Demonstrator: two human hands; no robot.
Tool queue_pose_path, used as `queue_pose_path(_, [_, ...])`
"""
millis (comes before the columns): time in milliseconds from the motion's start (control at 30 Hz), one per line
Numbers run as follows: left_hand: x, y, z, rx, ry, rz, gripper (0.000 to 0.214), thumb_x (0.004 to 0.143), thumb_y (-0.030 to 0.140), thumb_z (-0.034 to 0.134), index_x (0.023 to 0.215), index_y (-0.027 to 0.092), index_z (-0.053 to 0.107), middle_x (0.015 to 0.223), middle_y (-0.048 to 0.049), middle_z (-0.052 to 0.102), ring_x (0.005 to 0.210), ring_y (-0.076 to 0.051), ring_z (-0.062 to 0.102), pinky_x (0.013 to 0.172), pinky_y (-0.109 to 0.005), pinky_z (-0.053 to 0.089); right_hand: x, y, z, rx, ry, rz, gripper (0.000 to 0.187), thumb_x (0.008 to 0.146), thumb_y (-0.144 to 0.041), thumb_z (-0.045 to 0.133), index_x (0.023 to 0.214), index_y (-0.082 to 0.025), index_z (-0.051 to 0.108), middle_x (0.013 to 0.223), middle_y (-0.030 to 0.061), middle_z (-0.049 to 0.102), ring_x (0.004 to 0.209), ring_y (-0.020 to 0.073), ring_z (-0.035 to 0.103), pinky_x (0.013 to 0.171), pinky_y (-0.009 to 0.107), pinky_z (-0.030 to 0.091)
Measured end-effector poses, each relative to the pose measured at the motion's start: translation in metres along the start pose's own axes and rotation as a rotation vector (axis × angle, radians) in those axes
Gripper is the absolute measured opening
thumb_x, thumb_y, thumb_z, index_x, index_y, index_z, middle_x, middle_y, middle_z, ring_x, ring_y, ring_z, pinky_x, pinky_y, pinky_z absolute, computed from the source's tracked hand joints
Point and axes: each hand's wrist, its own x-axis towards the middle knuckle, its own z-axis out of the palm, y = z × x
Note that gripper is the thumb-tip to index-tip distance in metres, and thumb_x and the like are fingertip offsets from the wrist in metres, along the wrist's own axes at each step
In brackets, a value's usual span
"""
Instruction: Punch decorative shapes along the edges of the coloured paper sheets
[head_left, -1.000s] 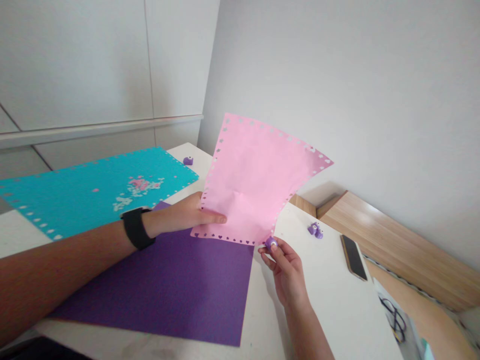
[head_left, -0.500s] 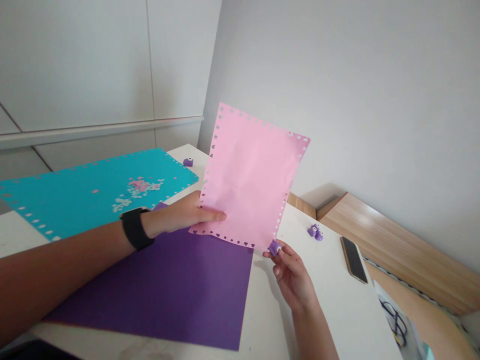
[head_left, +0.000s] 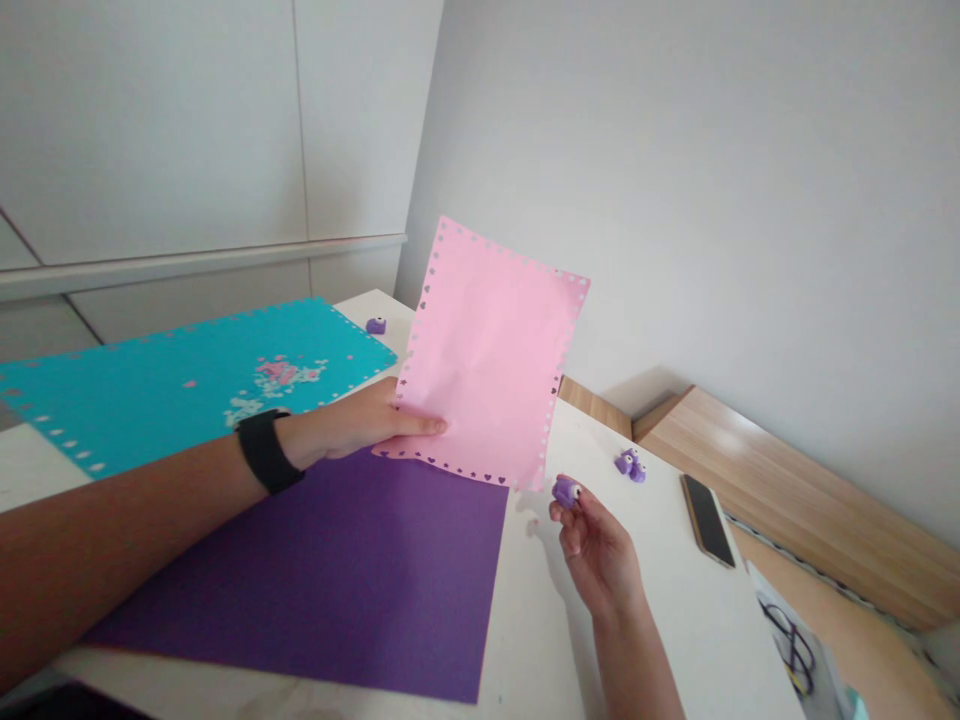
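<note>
My left hand [head_left: 375, 420], with a black band on its wrist, is closed on the lower left edge of a pink sheet of paper [head_left: 487, 350], thumb in front. The sheet stands up in the air, and small shaped holes run along its edges. Between the fingers of my right hand [head_left: 600, 550] is a small purple craft punch [head_left: 566, 492], just off the sheet's lower right corner and apart from it. Beneath the left hand lies a large purple sheet [head_left: 337, 580].
A turquoise sheet [head_left: 172, 380] with punched edges carries pink and pale paper bits [head_left: 277, 375]. Another purple punch [head_left: 376, 326] sits at the back, more punches [head_left: 631, 464] on the right. A phone [head_left: 707, 520] lies near the table's right edge, scissors [head_left: 787, 640] beyond.
The purple punch has come off the pink sheet's lower right corner, moving right with my right hand. The pink sheet has shifted slightly left.
</note>
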Motion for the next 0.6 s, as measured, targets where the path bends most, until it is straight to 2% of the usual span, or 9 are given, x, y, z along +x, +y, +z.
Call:
queue_pose_path(67, [0.000,0.000,0.000,-0.003,0.007,-0.005,0.033,0.078,0.044,0.080,0.079,0.016,0.063,0.051,0.0069,0.048,0.040,-0.007,0.037,0.037,-0.019,0.026,0.001,-0.006,-0.007,0.075,0.070,0.007,0.026,0.081,-0.024,0.076,0.105,-0.011,0.076,0.094,0.0079,0.072,0.074,0.0136,0.067,0.041,0.011,0.049])
queue_pose_path(133, [0.001,-0.001,-0.001,0.003,0.025,0.004,0.034,0.076,0.044,0.081,0.089,0.015,0.067,0.059,0.0047,0.056,0.044,-0.008,0.042,0.040,-0.019,0.029,0.001,-0.014,-0.016,0.136,0.142,0.021,0.027,0.080,-0.024,0.077,0.105,-0.012,0.076,0.093,0.0078,0.074,0.074,0.0140,0.068,0.044,0.012,0.052])
queue_pose_path(200, [0.002,-0.003,-0.002,0.007,0.035,0.013,0.038,0.076,0.043,0.081,0.099,0.016,0.070,0.073,0.0007,0.067,0.054,-0.011,0.053,0.045,-0.020,0.037,0.003,-0.021,-0.027,0.151,0.217,0.024,0.028,0.079,-0.022,0.079,0.105,-0.013,0.075,0.093,0.0072,0.075,0.076,0.0133,0.070,0.046,0.011,0.053])
queue_pose_path(267, [0.003,-0.004,-0.003,-0.012,0.029,0.030,0.042,0.075,0.043,0.082,0.107,0.019,0.071,0.091,-0.0026,0.074,0.073,-0.017,0.066,0.059,-0.024,0.049,0.005,-0.024,-0.038,0.093,0.276,0.036,0.030,0.075,-0.018,0.083,0.103,-0.014,0.075,0.094,0.0063,0.075,0.077,0.0124,0.071,0.047,0.009,0.053])
queue_pose_path(367, [0.004,-0.004,-0.003,-0.073,0.019,0.068,0.048,0.073,0.041,0.084,0.115,0.023,0.071,0.111,-0.0042,0.075,0.104,-0.025,0.068,0.089,-0.032,0.053,0.011,-0.021,-0.054,-0.127,0.334,0.026,0.036,0.069,-0.022,0.089,0.100,-0.015,0.074,0.099,0.0072,0.075,0.077,0.0141,0.073,0.048,0.012,0.054])
queue_pose_path(433, [0.004,-0.002,-0.002,-0.109,0.028,0.080,0.051,0.073,0.042,0.083,0.119,0.023,0.070,0.116,-0.0054,0.075,0.113,-0.028,0.066,0.097,-0.035,0.051,0.015,-0.016,-0.064,-0.329,0.381,-0.035,0.041,0.068,-0.034,0.091,0.099,-0.015,0.072,0.101,0.0087,0.075,0.075,0.0168,0.073,0.048,0.017,0.054])
queue_pose_path(533, [0.003,0.001,0.002,-0.121,0.055,0.092,0.051,0.074,0.046,0.080,0.118,0.020,0.070,0.113,-0.0082,0.076,0.112,-0.029,0.067,0.094,-0.036,0.053,0.018,-0.011,-0.074,-0.686,0.452,-0.150,0.049,0.067,-0.050,0.087,0.096,-0.015,0.069,0.083,0.0064,0.074,0.064,0.0190,0.068,0.045,0.023,0.048])
queue_pose_path(600, [0.001,0.004,0.005,-0.095,0.084,0.094,0.049,0.075,0.048,0.079,0.113,0.017,0.071,0.102,-0.0092,0.077,0.101,-0.028,0.070,0.083,-0.034,0.055,0.018,-0.012,-0.077,-0.915,0.485,-0.191,0.049,0.068,-0.056,0.082,0.093,-0.015,0.070,0.069,0.0031,0.070,0.057,0.0185,0.062,0.046,0.026,0.045])
